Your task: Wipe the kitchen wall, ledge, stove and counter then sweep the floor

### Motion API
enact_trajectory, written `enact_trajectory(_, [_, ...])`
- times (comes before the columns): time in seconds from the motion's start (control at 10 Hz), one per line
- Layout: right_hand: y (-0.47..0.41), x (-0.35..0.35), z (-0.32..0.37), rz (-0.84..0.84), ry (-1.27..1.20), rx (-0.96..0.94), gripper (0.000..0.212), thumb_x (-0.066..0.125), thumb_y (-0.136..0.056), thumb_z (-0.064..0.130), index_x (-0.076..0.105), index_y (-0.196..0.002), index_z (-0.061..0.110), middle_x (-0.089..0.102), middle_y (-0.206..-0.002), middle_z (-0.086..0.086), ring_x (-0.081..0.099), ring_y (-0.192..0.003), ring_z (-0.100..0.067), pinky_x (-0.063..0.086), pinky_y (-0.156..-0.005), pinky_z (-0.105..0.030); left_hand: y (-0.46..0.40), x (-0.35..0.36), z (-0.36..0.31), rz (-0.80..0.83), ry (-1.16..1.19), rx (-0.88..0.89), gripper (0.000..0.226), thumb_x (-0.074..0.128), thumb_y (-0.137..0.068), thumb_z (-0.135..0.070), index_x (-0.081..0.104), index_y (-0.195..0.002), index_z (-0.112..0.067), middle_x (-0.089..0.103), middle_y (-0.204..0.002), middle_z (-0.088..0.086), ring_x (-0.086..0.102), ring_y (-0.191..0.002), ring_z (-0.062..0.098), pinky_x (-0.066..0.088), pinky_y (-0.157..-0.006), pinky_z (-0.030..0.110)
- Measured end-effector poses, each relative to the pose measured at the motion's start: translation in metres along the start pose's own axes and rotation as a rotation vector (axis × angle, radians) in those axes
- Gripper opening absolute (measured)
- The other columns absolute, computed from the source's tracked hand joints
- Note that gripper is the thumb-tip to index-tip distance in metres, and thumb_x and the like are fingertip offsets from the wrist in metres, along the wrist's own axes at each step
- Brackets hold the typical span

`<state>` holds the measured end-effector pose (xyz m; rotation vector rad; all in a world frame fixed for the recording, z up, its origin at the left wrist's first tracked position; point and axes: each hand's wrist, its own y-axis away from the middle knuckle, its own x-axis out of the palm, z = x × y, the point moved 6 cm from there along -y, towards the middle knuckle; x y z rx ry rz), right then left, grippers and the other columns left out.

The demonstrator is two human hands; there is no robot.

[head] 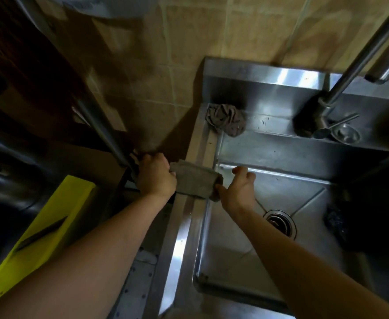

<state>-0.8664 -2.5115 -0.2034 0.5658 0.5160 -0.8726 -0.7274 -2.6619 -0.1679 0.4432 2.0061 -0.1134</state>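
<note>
Two hands on one grey cloth [194, 180], held stretched across the left rim of the steel sink [281, 226]. Head view only.

Left hand [156, 178]: fingers curled round the cloth's left end, knuckles up, over the gap between the sink and the stand beside it. Right hand [237, 192]: thumb and fingers pinch the rolled right end above the basin; the remaining fingers are spread loose and hold nothing else.

Cloth looks rolled or twisted between the two grips. Judgement: step in hand is wringing or refolding the cloth before wiping; none of the wiping can be judged as done from here.

To do it well:
- move the whole cloth over the basin so drips fall toward the drain [281, 223], not onto the rim or into the gap at left;
- counter-twist the hands, firm grip on both ends;
- refold to a flat pad, clean face outward, before going to the tiled wall [154, 77].

Other items: second crumpled rag [225, 119] on the sink's back ledge, in the left corner, well apart from the hands. Faucet [340, 88] at right rear. Yellow board [48, 238] at lower left with a dark knife [40, 234] lying on it; keep the left elbow clear of it.

Stove and floor not visible.
</note>
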Motion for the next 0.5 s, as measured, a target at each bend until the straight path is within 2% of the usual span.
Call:
enact_trajectory(0.1, [0.011, 0.002, 0.011, -0.004, 0.151, -0.176, 0.043, 0.062, -0.086, 0.016, 0.047, -0.126, 0.014, 0.039, -0.130, -0.007, 0.046, -0.113, -0.022, 0.045, -0.092, -0.028, 0.015, 0.002, -0.007, 0.049, -0.032, 0.146, 0.022, 0.056, -0.090, -0.014, 0.056, -0.112, -0.016, 0.046, -0.124, 0.008, 0.045, -0.117, 0.027, 0.040, -0.090, 0.035])
enact_trajectory(0.2, [0.019, 0.027, 0.014, 0.212, 0.172, -0.214, 0.052, 0.055, -0.088, 0.011, 0.041, -0.138, 0.016, 0.039, -0.139, -0.007, 0.041, -0.125, -0.023, 0.039, -0.105, -0.033, 0.028, 0.018, -0.001, 0.226, 0.062, 0.100, 0.047, 0.050, -0.094, -0.013, 0.040, -0.139, -0.019, 0.040, -0.141, 0.007, 0.039, -0.130, 0.026, 0.035, -0.103, 0.035])
enact_trajectory(0.3, [0.031, 0.036, 0.012, 0.384, 0.030, -0.120, 0.067, 0.051, -0.089, 0.002, 0.023, -0.148, 0.017, 0.029, -0.147, -0.009, 0.038, -0.129, -0.024, 0.043, -0.101, -0.025, 0.037, 0.022, 0.004, 0.372, 0.144, 0.074, 0.064, 0.049, -0.095, -0.011, 0.019, -0.149, -0.026, 0.031, -0.151, 0.004, 0.033, -0.137, 0.025, 0.030, -0.111, 0.035])
enact_trajectory(0.4, [0.033, 0.026, 0.003, 0.363, 0.100, -0.094, 0.065, 0.060, -0.085, 0.016, 0.029, -0.142, 0.017, 0.035, -0.139, -0.008, 0.041, -0.124, -0.025, 0.043, -0.100, -0.031, 0.042, 0.016, 0.008, 0.455, 0.186, 0.031, 0.073, 0.054, -0.094, -0.017, 0.009, -0.151, -0.029, 0.028, -0.152, 0.004, 0.031, -0.137, 0.026, 0.032, -0.110, 0.038])
enact_trajectory(0.5, [0.041, -0.002, 0.006, 0.264, 0.197, -0.054, 0.067, 0.067, -0.081, 0.027, 0.034, -0.138, 0.014, 0.041, -0.136, -0.010, 0.045, -0.121, -0.027, 0.043, -0.101, -0.041, 0.045, -0.002, 0.008, 0.431, 0.178, 0.008, 0.082, 0.061, -0.090, -0.024, 0.007, -0.151, -0.025, 0.020, -0.155, 0.005, 0.025, -0.140, 0.027, 0.028, -0.112, 0.038])
